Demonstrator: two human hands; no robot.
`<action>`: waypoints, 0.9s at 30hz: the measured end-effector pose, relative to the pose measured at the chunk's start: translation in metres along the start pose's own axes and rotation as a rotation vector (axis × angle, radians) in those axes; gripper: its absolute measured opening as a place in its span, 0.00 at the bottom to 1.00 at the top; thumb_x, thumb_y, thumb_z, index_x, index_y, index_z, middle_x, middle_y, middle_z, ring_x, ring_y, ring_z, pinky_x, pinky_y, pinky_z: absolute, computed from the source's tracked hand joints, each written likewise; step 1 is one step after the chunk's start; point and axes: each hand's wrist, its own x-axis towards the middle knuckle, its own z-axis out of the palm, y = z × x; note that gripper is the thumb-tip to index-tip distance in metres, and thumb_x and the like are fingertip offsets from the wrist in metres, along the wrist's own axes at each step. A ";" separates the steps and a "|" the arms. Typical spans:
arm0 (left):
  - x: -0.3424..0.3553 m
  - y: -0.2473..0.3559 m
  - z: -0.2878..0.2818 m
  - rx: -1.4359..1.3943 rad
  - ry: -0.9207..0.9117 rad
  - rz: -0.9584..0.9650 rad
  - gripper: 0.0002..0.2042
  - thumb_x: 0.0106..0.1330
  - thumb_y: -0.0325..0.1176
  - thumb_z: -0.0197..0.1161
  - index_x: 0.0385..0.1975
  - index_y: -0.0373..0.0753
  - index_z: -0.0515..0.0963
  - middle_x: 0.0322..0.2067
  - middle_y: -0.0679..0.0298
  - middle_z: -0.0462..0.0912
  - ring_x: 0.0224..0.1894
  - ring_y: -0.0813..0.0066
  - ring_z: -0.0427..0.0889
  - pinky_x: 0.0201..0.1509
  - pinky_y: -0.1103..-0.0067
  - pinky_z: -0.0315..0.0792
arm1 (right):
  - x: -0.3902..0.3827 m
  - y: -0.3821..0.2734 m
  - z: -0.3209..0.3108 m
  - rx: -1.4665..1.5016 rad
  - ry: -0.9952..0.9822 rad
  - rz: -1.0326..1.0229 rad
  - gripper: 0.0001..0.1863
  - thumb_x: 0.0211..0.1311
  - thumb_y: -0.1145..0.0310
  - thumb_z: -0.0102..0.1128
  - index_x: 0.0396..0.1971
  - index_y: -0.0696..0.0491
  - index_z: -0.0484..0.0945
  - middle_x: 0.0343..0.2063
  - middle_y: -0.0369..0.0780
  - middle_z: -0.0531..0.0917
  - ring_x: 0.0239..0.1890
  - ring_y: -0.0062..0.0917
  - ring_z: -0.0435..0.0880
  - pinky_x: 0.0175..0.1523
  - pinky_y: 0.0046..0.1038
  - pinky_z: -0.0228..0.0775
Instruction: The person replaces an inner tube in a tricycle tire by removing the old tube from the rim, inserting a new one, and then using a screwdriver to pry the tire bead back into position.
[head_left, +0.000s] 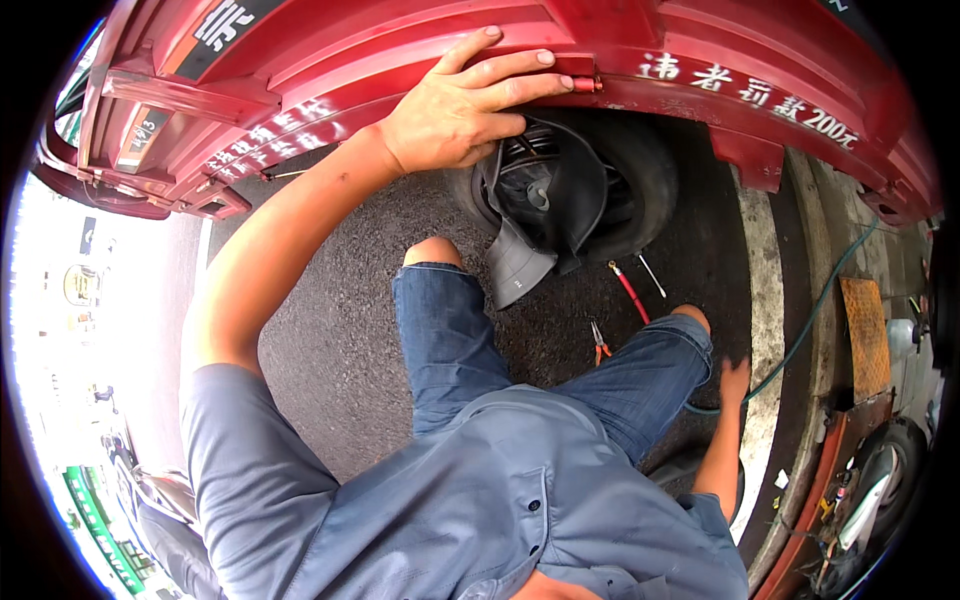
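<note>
The left hand (pixel 465 105) rests on the lower edge of a red vehicle panel (pixel 350 75), fingers spread wide, with nothing seen held in it. Just below its grip is the wheel (pixel 645 190), set under the panel, a black flap (pixel 520 265) hanging in front. The right hand (pixel 735 380), low and well to the right of that grip, is blurred beside a green hose (pixel 822 300); I cannot tell whether it holds anything.

Below the grip and rightward, pliers (pixel 601 345), a red tool (pixel 630 292) and a thin rod (pixel 652 275) lie on the asphalt (pixel 340 270). With these 3 set down and the wheel in place, the work looks unfinished; what is done stays unclear.

The panel edge limits upward reach; asphalt left of the wheel seems to offer room, while the kerb (pixel 800 480) bounds the far right
</note>
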 end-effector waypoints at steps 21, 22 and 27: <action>-0.019 -0.002 0.001 -0.111 0.180 0.092 0.15 0.50 0.32 0.66 0.40 0.53 0.84 0.67 0.68 0.66 0.71 0.65 0.62 0.75 0.55 0.52 | -0.062 -0.533 -0.223 0.445 -0.354 -1.135 0.14 0.57 0.69 0.57 0.42 0.60 0.72 0.31 0.56 0.79 0.40 0.53 0.81 0.44 0.43 0.70; -0.022 -0.003 0.004 -0.106 0.192 0.098 0.17 0.50 0.32 0.66 0.43 0.54 0.83 0.67 0.68 0.66 0.71 0.65 0.62 0.75 0.55 0.52 | -0.064 -0.533 -0.231 0.389 -0.404 -1.134 0.15 0.57 0.68 0.58 0.42 0.59 0.73 0.31 0.55 0.80 0.40 0.50 0.82 0.44 0.42 0.70; -0.013 -0.009 0.013 -0.065 0.290 0.119 0.30 0.54 0.28 0.64 0.61 0.55 0.72 0.65 0.66 0.69 0.69 0.64 0.65 0.75 0.56 0.53 | -0.034 -0.490 -0.199 -0.022 -0.658 -1.420 0.19 0.47 0.67 0.71 0.38 0.58 0.76 0.33 0.47 0.84 0.41 0.43 0.84 0.46 0.39 0.74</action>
